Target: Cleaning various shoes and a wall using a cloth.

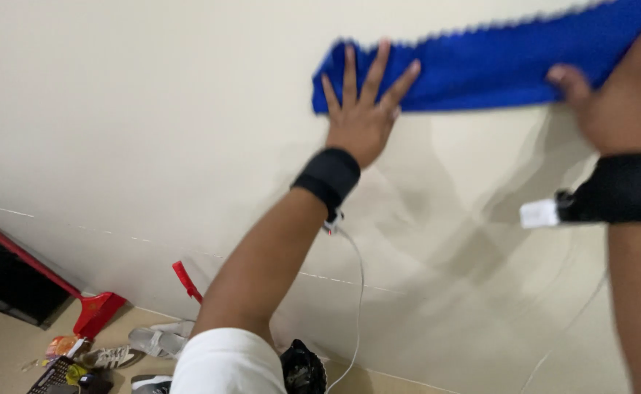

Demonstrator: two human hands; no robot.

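Blue cloth [496,62]: spread flat against a cream wall [152,131], zigzag top edge
Left hand [364,109]: fingers splayed, palm pressed on the cloth's left end; black wrist band [328,179] with a white cable [357,292] hanging from it
Right hand [620,95]: flat on the cloth's right part, blurred; black wrist band [623,190] with a white tag
Floor, lower left: red dustpan [98,312] on a long red handle, grey sandals [156,339], striped shoe [109,357], small litter
Lower centre: white sleeve [225,365], dark round object [302,368] beside it
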